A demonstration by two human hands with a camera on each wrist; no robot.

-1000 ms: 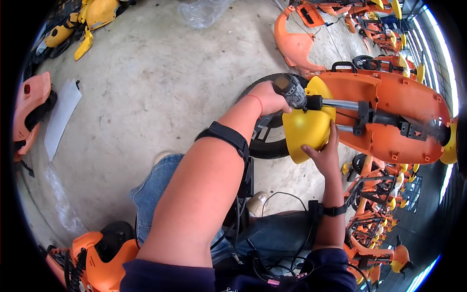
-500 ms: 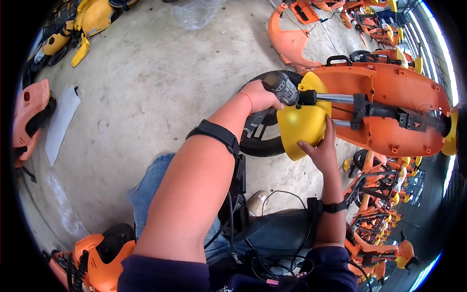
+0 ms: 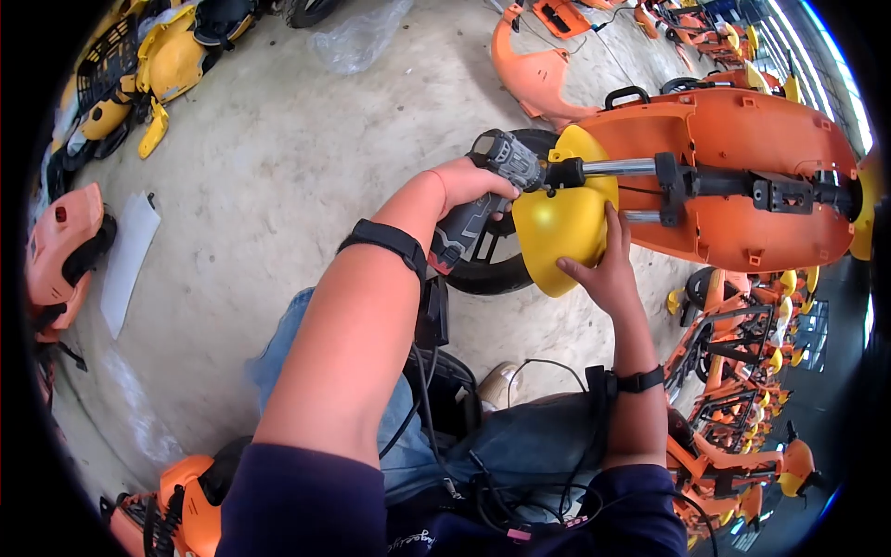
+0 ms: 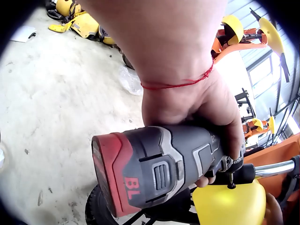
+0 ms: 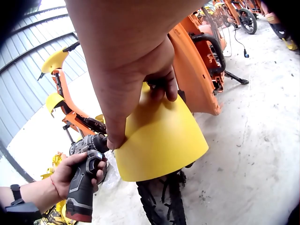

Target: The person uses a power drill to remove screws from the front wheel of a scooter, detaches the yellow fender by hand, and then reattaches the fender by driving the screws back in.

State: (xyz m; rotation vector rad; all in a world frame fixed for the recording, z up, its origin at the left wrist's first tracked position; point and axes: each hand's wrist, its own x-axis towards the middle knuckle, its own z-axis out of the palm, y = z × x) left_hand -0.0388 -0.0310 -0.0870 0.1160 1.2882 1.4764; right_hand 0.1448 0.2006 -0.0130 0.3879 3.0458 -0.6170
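Observation:
My left hand (image 3: 464, 184) grips a grey and black power driver (image 3: 509, 156) with a red base, its fingers curled round the handle. In the left wrist view the driver's bit meets a dark fastener (image 4: 231, 185) on the side of the yellow fender (image 4: 229, 204). My right hand (image 3: 608, 269) holds the fender (image 3: 561, 232) from the near side, thumb and fingers spread over its edge. Under the fender is the black wheel (image 3: 497, 274). A silver fork tube (image 3: 620, 167) runs from the fender toward the orange body (image 3: 770, 130).
Another orange panel (image 3: 534, 74) lies on the floor beyond the wheel. Yellow parts (image 3: 172, 60) are at the upper left, with a white sheet (image 3: 128, 260) below them. Rows of orange vehicles (image 3: 733, 343) stand at the right. Cables (image 3: 427, 390) hang by the knees.
My left hand has turned the driver, so its handle and red base now show in the head view. The fender and both hands sit further left and slightly higher in that view.

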